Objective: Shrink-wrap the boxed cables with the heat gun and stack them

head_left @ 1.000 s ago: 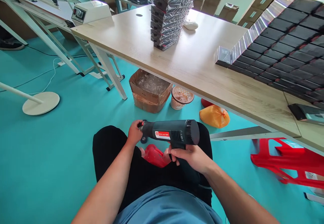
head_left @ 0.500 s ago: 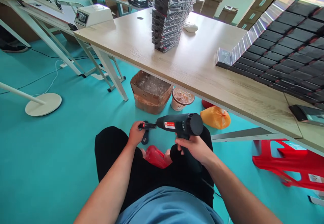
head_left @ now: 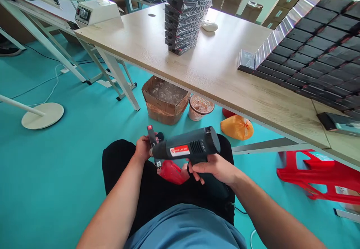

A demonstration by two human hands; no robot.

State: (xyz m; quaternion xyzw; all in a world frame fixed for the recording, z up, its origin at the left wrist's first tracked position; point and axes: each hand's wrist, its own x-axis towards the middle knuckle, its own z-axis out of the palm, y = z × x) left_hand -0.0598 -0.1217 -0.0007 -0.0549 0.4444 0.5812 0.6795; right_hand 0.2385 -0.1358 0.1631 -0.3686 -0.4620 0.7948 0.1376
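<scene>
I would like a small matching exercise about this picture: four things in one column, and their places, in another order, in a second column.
Things:
1. heat gun
2. small black box
3. cardboard carton
4. stack of wrapped black boxes

Places:
a. on the floor under the table
b. in the left hand
c. standing on the tabletop
d. in the right hand

Pairs: 1-d, 2-b, 3-a, 4-c
</scene>
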